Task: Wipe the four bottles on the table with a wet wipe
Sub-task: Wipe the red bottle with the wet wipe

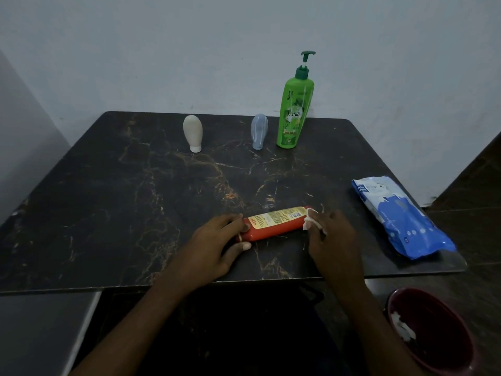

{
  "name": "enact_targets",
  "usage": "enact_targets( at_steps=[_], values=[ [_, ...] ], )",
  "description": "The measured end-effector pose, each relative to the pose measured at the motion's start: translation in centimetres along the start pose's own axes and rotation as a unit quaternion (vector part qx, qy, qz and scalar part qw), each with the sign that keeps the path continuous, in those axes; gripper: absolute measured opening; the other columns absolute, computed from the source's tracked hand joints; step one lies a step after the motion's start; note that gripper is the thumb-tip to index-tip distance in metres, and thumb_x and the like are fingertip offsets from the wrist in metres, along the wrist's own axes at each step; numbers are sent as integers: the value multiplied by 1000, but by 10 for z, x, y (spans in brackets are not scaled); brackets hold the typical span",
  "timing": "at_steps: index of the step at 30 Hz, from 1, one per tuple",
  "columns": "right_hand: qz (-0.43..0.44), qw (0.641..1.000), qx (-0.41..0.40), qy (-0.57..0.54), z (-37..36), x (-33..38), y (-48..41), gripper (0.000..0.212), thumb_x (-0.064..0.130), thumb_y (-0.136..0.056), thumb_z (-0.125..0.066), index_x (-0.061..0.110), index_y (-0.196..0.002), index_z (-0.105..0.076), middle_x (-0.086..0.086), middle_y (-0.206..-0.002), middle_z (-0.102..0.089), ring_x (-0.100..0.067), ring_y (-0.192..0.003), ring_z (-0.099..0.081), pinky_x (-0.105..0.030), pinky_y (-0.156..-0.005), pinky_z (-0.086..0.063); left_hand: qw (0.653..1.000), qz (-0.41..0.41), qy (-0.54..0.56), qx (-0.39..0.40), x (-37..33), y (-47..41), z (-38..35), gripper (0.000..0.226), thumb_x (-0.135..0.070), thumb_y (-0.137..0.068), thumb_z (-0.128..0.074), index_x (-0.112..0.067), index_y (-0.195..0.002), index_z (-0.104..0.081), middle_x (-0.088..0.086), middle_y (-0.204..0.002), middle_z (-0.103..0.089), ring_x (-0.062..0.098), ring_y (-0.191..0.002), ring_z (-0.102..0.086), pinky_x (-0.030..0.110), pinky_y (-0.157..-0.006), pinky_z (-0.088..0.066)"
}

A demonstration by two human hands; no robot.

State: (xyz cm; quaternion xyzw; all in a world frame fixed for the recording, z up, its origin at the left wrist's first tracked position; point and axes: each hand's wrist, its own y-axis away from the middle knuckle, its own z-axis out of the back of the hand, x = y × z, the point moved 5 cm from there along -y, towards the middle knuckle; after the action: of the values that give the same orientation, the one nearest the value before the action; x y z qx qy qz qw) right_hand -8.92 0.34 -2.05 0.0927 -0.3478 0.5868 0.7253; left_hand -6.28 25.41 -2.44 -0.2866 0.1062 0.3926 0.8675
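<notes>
A crumpled white wet wipe (310, 220) is pinched in the closed fingers of the right hand (332, 234) and pressed against the right end of the red bottle (276, 223). The bottle's left end is gripped by the left hand (217, 245), fingers curled over the top and thumb beneath; a ring is seen on one finger. The red bottle, with a yellow label, is laid on its side between the two hands, near the front edge of the dark marble-patterned table (135, 199). At the far edge, a beige bottle (193, 132) and a pale blue bottle (259, 131) are stood on their caps, and a green pump bottle (294, 109) is stood upright just beside the blue one. A blue wipes packet (401, 215) is laid at the right. A dark red bin (444, 348) holding white scraps is seen below the table's right corner.
</notes>
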Motion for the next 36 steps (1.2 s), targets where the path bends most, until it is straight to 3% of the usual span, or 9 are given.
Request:
enact_targets(
  at_steps=[4, 7, 10, 14, 20, 26, 30, 32, 36],
  values=[
    [-2, 1000, 3, -17, 2, -1, -6, 28, 21, -95, -62, 16, -123, -66, -3, -113, -62, -3, -92, -51, -7, -70, -32, 1000, 18, 13, 5, 3, -1, -1, 34, -52, -98, -54, -30, -123, -58, -3, -138, -59, 6, -124, -52, 23, -97, -47],
    [-6, 1000, 5, -25, 3, -2, -14, 23, 22, -95, -62, 18, -117, -68, -5, -115, -64, -4, -93, -51, -17, -79, -39, 998, 49, 26, 17, 7, -2, -2, 40, -60, -96, -49, -34, -124, -58, -6, -141, -57, 5, -127, -50, 24, -99, -47],
    [-19, 1000, 12, -20, 5, -3, -21, 23, 23, -96, -60, 18, -117, -69, -5, -118, -64, -5, -95, -51, -21, -83, -40, 994, 97, 59, 13, 13, -5, -1, 43, -58, -90, -63, -35, -126, -58, -13, -136, -60, 1, -123, -53, 29, -101, -50],
    [-47, 998, 44, 0, -12, 17, -18, 29, 25, -99, -55, 17, -125, -63, -6, -126, -59, -11, -103, -58, -23, -84, -46, 985, 155, 75, 20, 23, -7, -1, 68, -51, -80, -81, -35, -140, -55, -15, -136, -59, 2, -122, -55, 29, -104, -48],
    [139, 988, 73, 3, -53, 88, 29, 29, 22, -97, -55, 17, -125, -64, 1, -122, -55, -11, -100, -58, -20, -83, -43, 986, 153, 70, 7, 23, -9, -1, 73, -44, -73, -89, -27, -138, -60, -12, -130, -63, 2, -115, -59, 26, -101, -49],
    [-20, 999, 21, -22, -18, 11, -22, 20, 25, -99, -54, 14, -109, -68, -3, -106, -61, -8, -83, -56, -18, -67, -39, 982, 171, 74, 34, 28, -7, -5, 75, -52, -76, -84, -36, -142, -51, -16, -136, -57, -1, -118, -52, 14, -91, -41],
    [-50, 999, -5, -11, -13, -5, -30, 18, 25, -97, -58, 13, -108, -67, 1, -98, -58, -1, -75, -52, -11, -60, -33, 980, 179, 77, 29, 30, -7, -5, 76, -54, -74, -85, -40, -141, -51, -17, -136, -55, -1, -118, -52, 19, -94, -44],
    [-7, 1000, 9, -13, -28, 18, -16, 18, 26, -99, -55, 18, -109, -66, 5, -102, -57, -1, -78, -53, -11, -62, -37, 980, 183, 74, 31, 30, -7, -6, 77, -54, -73, -85, -40, -141, -51, -16, -137, -55, 1, -117, -53, 24, -96, -47],
    [168, 984, 48, -42, -58, 70, 29, 25, 20, -96, -56, 17, -119, -66, 7, -107, -55, -3, -88, -54, -18, -77, -49, 982, 176, 74, 12, 28, -8, -4, 76, -48, -71, -89, -34, -138, -56, -12, -132, -60, 5, -115, -57, 33, -100, -52]
  ],
)
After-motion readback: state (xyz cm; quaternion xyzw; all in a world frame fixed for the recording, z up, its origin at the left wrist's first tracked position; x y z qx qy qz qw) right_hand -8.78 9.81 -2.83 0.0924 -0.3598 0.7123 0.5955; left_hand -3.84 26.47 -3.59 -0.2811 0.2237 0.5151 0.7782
